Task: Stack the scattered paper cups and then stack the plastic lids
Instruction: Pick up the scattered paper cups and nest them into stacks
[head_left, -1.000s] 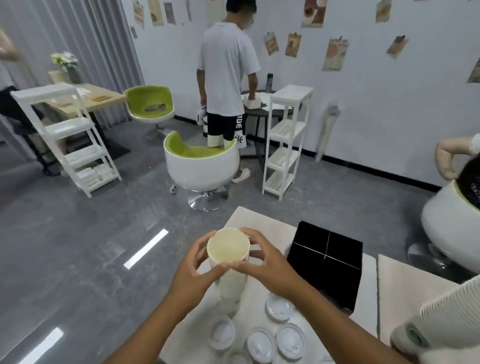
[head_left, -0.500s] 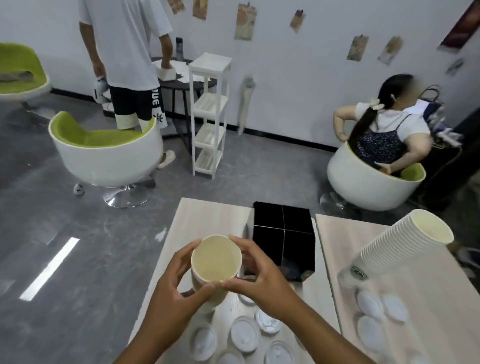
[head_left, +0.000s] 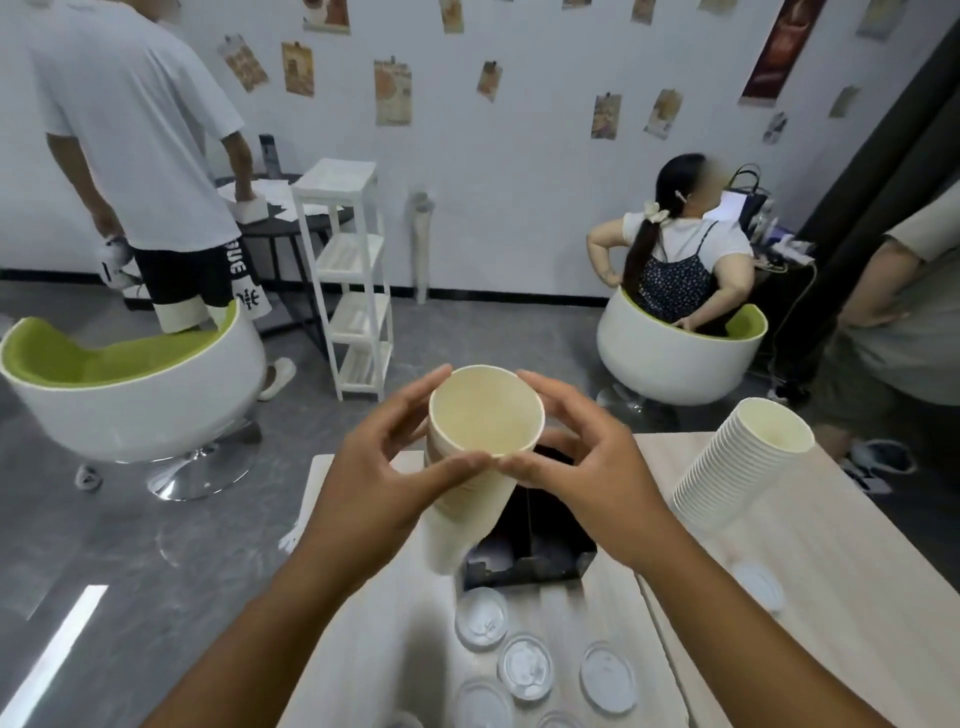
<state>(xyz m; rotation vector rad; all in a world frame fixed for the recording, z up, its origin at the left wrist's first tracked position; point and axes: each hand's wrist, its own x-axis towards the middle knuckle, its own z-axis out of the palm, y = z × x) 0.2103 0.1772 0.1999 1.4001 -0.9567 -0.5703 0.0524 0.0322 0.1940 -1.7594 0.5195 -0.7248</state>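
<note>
Gripping the cup stack (head_left: 467, 499) near its rim, left hand (head_left: 379, 483) and right hand (head_left: 587, 467) clasp it.

white wall (head_left: 519, 171), grey floor (head_left: 130, 545), green-lined chair (head_left: 130, 384), white shelf (head_left: 353, 280)

Cup stack (head_left: 470, 499) stands mid-desk (head_left: 363, 639); box (head_left: 540, 545) just behind it, lids (head_left: 524, 667) nearer, second stack (head_left: 737, 467) far right.
</note>
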